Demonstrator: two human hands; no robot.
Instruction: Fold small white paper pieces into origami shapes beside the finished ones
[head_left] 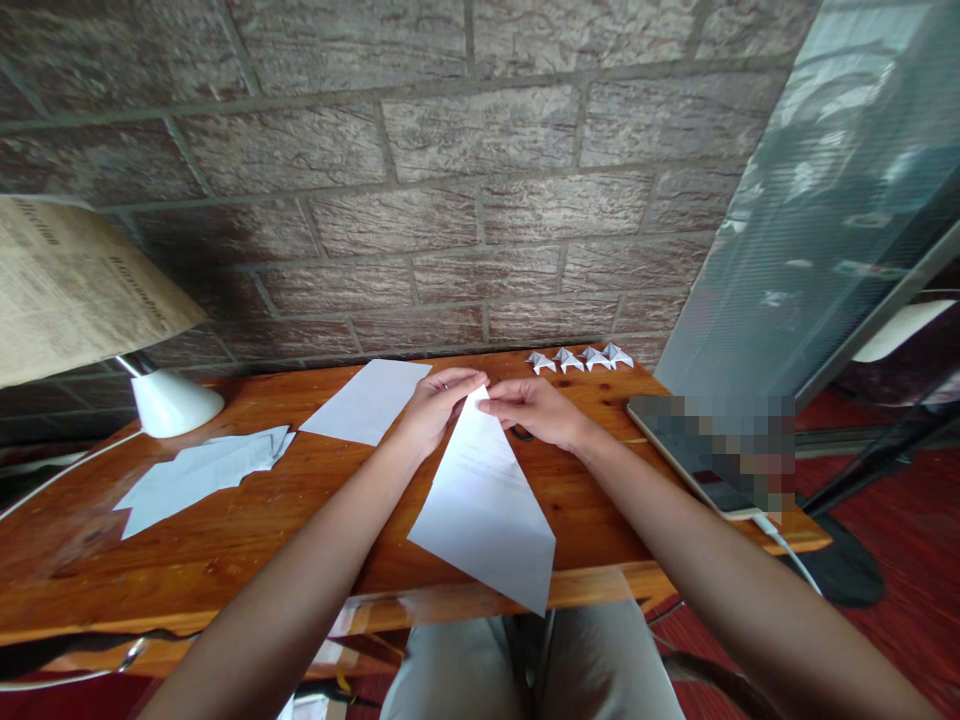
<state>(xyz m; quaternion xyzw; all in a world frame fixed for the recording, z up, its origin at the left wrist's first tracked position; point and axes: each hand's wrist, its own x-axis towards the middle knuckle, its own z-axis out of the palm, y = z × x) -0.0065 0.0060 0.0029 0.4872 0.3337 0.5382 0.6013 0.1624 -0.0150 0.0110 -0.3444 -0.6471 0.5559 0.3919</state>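
A white sheet of paper [487, 500], folded to a narrow point at its far end, is held over the wooden table [330, 545]. Its wide end reaches past the table's front edge above my lap. Faint printed lines show on its upper face. My left hand [444, 402] pinches the pointed tip from the left, fingers closed. From the right, my right hand [536, 408] grips the same tip with thumb and fingers closed on the paper's edge.
Left of my hands lie a blank white sheet [367, 400] and a pile of paper pieces [206, 468]. A lamp [176, 402] stands farther left. Several small folded paper shapes [568, 360] line the back edge. A tablet [679, 440] with a white cable lies right.
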